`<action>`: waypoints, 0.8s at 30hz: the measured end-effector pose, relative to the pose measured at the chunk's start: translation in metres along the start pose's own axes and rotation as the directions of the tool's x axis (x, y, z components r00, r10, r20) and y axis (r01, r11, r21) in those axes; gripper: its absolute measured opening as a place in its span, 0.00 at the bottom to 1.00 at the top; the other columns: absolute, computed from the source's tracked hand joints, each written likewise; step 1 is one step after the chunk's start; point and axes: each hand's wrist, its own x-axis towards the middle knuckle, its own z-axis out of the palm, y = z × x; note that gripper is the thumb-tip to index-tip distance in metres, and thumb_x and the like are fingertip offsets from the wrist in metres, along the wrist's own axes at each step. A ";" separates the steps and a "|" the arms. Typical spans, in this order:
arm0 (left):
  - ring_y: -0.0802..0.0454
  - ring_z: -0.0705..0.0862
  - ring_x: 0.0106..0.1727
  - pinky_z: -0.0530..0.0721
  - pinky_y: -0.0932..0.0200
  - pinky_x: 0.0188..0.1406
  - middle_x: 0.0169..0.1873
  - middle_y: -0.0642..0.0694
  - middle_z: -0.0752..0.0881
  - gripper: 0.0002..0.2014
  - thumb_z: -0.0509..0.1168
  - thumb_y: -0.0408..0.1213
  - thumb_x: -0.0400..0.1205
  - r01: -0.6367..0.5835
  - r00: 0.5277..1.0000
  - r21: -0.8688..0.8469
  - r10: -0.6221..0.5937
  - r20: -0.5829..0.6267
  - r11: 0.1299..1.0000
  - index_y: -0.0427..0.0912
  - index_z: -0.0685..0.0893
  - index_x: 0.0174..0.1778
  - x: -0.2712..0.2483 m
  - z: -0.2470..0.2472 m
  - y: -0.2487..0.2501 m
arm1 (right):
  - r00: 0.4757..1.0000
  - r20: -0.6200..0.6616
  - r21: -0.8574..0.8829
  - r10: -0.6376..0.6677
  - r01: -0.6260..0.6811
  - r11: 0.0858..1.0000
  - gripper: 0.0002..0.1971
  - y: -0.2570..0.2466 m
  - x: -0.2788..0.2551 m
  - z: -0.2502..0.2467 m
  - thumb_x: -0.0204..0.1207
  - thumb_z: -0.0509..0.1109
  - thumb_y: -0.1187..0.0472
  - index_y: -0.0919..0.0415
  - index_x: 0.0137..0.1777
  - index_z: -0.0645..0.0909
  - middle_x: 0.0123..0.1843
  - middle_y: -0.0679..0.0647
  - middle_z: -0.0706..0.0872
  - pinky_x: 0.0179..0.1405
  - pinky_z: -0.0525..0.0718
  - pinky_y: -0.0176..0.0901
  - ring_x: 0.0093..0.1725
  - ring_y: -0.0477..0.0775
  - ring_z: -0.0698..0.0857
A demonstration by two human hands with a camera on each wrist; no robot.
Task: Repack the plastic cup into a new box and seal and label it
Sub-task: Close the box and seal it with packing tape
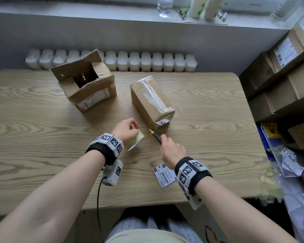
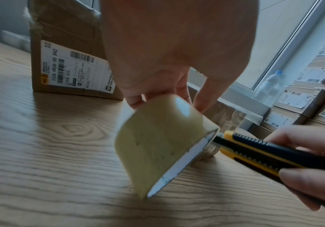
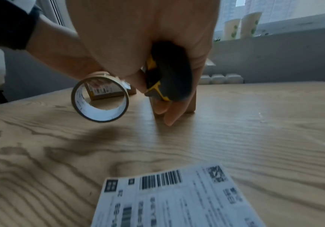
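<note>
My left hand [image 1: 125,128] grips a yellowish roll of tape [image 1: 136,140] [image 2: 163,142] [image 3: 99,99] just above the wooden table [image 1: 42,120]. My right hand [image 1: 172,149] holds a black and yellow utility knife [image 1: 156,135] [image 2: 264,150] [image 3: 165,79], its tip close to the roll's right side. A taped-up brown box [image 1: 152,100] lies just beyond the knife. An older torn box [image 1: 85,81] [image 2: 68,50] with open flaps and a shipping label stands at the back left. A loose shipping label [image 1: 164,174] [image 3: 173,198] lies by my right wrist. The plastic cup is not in sight.
A white radiator [image 1: 112,61] runs behind the table. Stacked labelled cardboard boxes [image 1: 284,67] fill the right side, with loose papers and plastic [image 1: 288,160] below them. A water bottle [image 1: 165,6] and paper cups [image 1: 207,7] stand on the windowsill.
</note>
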 end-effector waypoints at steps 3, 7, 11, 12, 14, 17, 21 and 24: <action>0.50 0.75 0.29 0.74 0.58 0.33 0.25 0.50 0.78 0.11 0.58 0.40 0.64 -0.013 1.000 -0.064 0.013 -0.005 0.998 0.48 0.79 0.40 -0.005 0.000 -0.009 | 0.998 0.060 0.042 0.003 -0.005 0.999 0.17 0.002 0.005 0.017 0.86 0.48 0.54 0.61 0.70 0.63 0.60 0.60 0.76 0.45 0.76 0.55 0.55 0.67 0.82; 0.49 0.77 0.32 0.79 0.56 0.37 0.28 0.50 0.79 0.13 0.60 0.41 0.63 -0.012 1.000 -0.104 0.013 0.004 0.995 0.47 0.79 0.42 -0.013 0.002 -0.021 | 0.994 0.108 0.078 0.028 -0.037 0.996 0.24 0.003 0.014 0.035 0.86 0.49 0.57 0.61 0.80 0.54 0.66 0.62 0.72 0.55 0.75 0.56 0.63 0.66 0.76; 0.50 0.78 0.34 0.78 0.57 0.38 0.30 0.50 0.80 0.11 0.67 0.40 0.67 -0.015 1.000 -0.128 0.018 0.021 0.992 0.45 0.80 0.44 -0.018 0.003 -0.032 | 0.991 0.117 0.022 0.071 -0.074 0.997 0.29 0.004 0.024 0.050 0.81 0.52 0.66 0.60 0.82 0.51 0.68 0.64 0.69 0.58 0.73 0.54 0.64 0.65 0.73; 0.50 0.77 0.33 0.78 0.58 0.38 0.30 0.50 0.80 0.10 0.68 0.39 0.68 -0.018 1.000 -0.138 0.020 0.017 0.990 0.45 0.80 0.44 -0.019 0.003 -0.034 | 0.989 0.123 0.015 0.076 -0.078 0.997 0.29 0.005 0.025 0.052 0.81 0.53 0.66 0.60 0.82 0.51 0.68 0.64 0.69 0.59 0.73 0.54 0.65 0.65 0.72; 0.52 0.77 0.32 0.77 0.58 0.37 0.29 0.51 0.80 0.10 0.71 0.35 0.70 -0.025 1.000 -0.154 0.027 0.010 0.988 0.44 0.80 0.44 -0.020 0.003 -0.036 | 0.989 0.128 0.009 0.075 -0.077 0.997 0.32 0.007 0.025 0.055 0.79 0.61 0.63 0.61 0.81 0.52 0.68 0.63 0.68 0.60 0.73 0.53 0.65 0.64 0.72; 0.54 0.76 0.29 0.76 0.60 0.36 0.26 0.52 0.78 0.10 0.72 0.30 0.72 -0.040 0.999 -0.153 0.042 0.006 0.987 0.43 0.79 0.44 -0.023 0.003 -0.037 | 0.989 0.147 -0.019 0.033 -0.030 0.999 0.42 0.010 0.024 0.057 0.71 0.74 0.64 0.60 0.81 0.53 0.67 0.62 0.68 0.58 0.76 0.51 0.64 0.62 0.73; 0.54 0.75 0.28 0.75 0.60 0.34 0.25 0.51 0.77 0.12 0.73 0.28 0.71 -0.033 0.999 -0.202 0.037 0.018 0.979 0.46 0.78 0.41 -0.027 0.000 -0.040 | 0.987 0.160 -0.001 0.002 -0.001 1.000 0.39 0.008 0.025 0.051 0.71 0.71 0.69 0.60 0.79 0.57 0.66 0.61 0.68 0.54 0.78 0.52 0.64 0.62 0.73; 0.55 0.74 0.28 0.73 0.62 0.32 0.26 0.51 0.77 0.12 0.73 0.27 0.72 -0.021 0.998 -0.245 0.034 0.049 0.969 0.45 0.78 0.41 -0.030 -0.002 -0.039 | 0.991 0.129 0.063 -0.048 0.041 0.997 0.27 0.004 0.025 0.042 0.75 0.68 0.65 0.60 0.73 0.65 0.63 0.60 0.70 0.53 0.79 0.54 0.62 0.62 0.76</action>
